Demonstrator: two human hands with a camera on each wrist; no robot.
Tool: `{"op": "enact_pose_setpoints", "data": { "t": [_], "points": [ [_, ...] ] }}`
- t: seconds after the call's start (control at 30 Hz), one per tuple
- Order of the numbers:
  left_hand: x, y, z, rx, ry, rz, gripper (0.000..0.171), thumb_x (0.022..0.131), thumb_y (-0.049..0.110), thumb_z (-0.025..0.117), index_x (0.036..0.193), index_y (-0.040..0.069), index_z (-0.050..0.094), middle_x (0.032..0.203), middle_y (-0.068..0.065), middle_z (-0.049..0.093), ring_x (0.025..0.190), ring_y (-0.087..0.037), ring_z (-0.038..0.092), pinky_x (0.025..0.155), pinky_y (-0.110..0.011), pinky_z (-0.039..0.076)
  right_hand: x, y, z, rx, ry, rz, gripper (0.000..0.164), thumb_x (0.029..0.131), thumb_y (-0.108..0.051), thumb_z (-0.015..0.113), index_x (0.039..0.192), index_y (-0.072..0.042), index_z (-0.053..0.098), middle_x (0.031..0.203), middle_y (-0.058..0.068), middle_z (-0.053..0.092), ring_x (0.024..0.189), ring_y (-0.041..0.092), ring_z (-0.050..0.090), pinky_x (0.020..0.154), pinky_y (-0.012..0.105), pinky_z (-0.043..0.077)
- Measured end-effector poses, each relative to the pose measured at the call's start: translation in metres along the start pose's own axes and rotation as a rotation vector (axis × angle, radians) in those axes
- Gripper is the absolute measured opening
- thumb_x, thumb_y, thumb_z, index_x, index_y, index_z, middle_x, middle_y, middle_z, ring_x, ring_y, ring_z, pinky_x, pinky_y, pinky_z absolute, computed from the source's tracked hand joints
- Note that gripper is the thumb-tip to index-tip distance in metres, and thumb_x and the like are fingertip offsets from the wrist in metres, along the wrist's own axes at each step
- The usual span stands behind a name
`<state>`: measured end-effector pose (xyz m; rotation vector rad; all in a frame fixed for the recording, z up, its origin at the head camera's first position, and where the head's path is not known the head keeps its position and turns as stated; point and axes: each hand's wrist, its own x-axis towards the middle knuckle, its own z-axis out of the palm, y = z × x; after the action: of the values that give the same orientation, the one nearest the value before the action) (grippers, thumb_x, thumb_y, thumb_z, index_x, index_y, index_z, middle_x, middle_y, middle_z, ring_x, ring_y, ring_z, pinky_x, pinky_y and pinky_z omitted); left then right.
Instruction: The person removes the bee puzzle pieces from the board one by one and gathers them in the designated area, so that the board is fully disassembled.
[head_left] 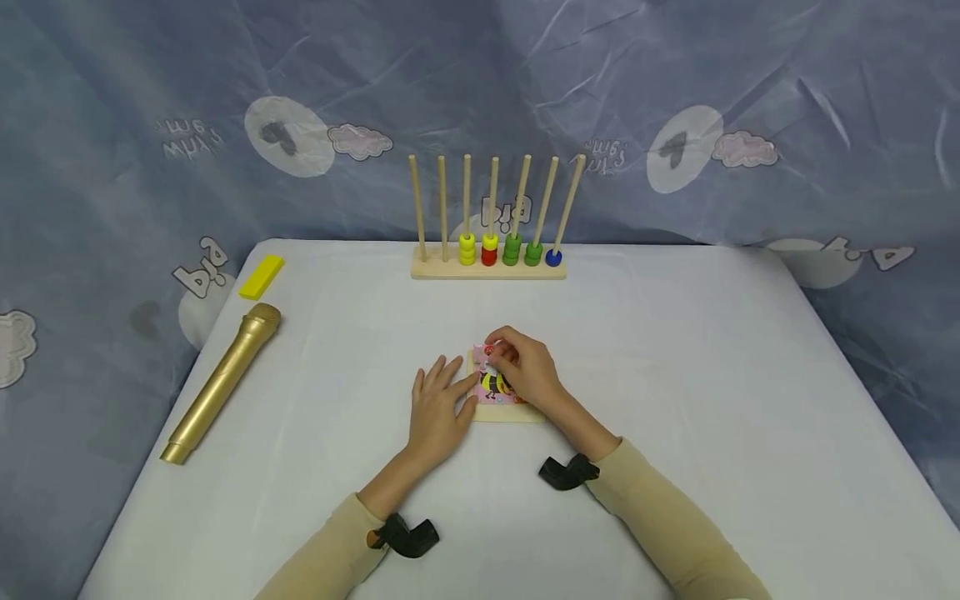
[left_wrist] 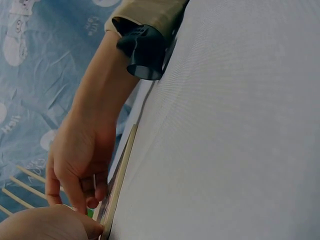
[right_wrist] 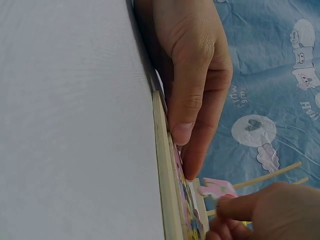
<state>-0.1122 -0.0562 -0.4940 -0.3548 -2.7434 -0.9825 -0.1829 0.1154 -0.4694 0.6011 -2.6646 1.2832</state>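
Observation:
A small wooden jigsaw puzzle, with a bee picture on pink, lies on the white table in front of the person. The left hand is spread beside its left edge, thumb and index fingertip resting on the frame there. Over the upper right of the puzzle, the right hand pinches a pink puzzle piece between thumb and fingertips. In the right wrist view that piece is tilted up at the far end of the board, which the right hand partly covers in the head view.
A wooden peg abacus with colored beads stands at the back of the table. To the left lie a gold microphone and a yellow block. A printed blue-grey cloth hangs behind.

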Motion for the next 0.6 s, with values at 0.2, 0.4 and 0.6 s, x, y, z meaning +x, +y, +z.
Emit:
{"op": "enact_pose_setpoints", "data": {
  "t": [0.2,0.4,0.6],
  "points": [
    [0.001,-0.001,0.000,-0.002,-0.004,-0.007,0.035,0.091,0.019,0.066,0.125,0.014,0.068,0.146,-0.015,0.050,0.143,-0.037,0.034,0.115,-0.063,0.016,0.004,-0.014,-0.015,0.146,0.023,0.048,0.020,0.090,-0.001,0.065,0.109,-0.007,0.067,0.085,0.009,0.064,0.073,0.016,0.058,0.067,0.019,0.049],
    [-0.001,-0.001,-0.001,-0.011,0.026,0.006,0.035,0.089,0.016,0.067,0.124,0.013,0.069,0.144,-0.016,0.052,0.142,-0.039,0.035,0.114,-0.065,0.017,0.010,-0.015,-0.041,0.327,0.037,0.148,0.023,0.092,0.002,0.061,0.114,-0.002,0.065,0.089,0.016,0.061,0.076,0.029,0.063,0.069,0.018,0.054],
    [0.000,-0.001,0.001,-0.030,0.018,0.008,0.035,0.089,0.016,0.067,0.124,0.013,0.069,0.145,-0.016,0.051,0.143,-0.038,0.033,0.114,-0.064,0.015,0.013,0.009,-0.082,0.425,0.119,0.260,0.027,0.091,0.006,0.059,0.118,0.007,0.062,0.088,0.011,0.059,0.075,0.011,0.068,0.072,0.019,0.057]
  ]
}}
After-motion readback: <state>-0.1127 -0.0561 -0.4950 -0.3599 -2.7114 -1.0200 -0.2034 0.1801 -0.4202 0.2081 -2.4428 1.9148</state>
